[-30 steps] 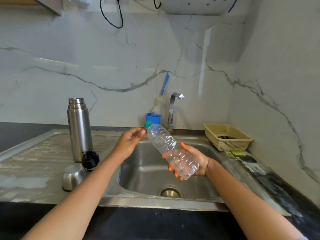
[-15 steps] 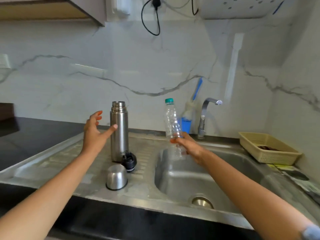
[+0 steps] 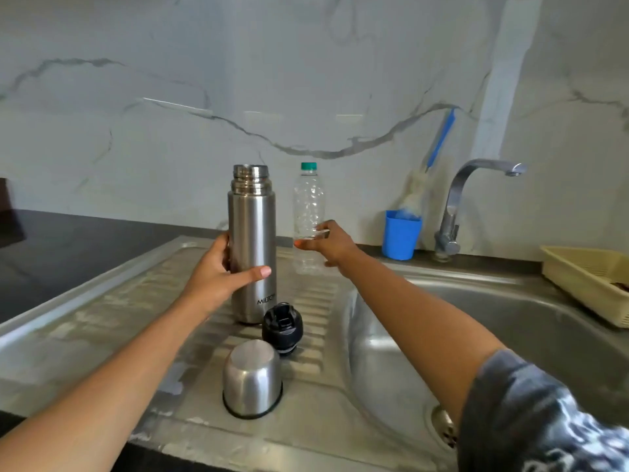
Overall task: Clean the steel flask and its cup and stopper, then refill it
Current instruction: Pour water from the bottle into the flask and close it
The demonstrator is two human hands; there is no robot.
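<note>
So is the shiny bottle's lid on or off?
Off. The steel flask shows bare threads; its black stopper and cup sit on the drainboard in front.

The steel flask (image 3: pixel 252 216) stands upright and uncapped on the ribbed steel bench (image 3: pixel 112 321), with the left hand (image 3: pixel 218 270) gripping its body. Just in front, its black stopper (image 3: pixel 281 327) lies tilted. Nearer still, the steel cup (image 3: pixel 252 379) sits mouth down. A clear, green-capped bottle (image 3: pixel 308 199) stands just right of the flask, held by the right hand (image 3: pixel 332 245).
</note>
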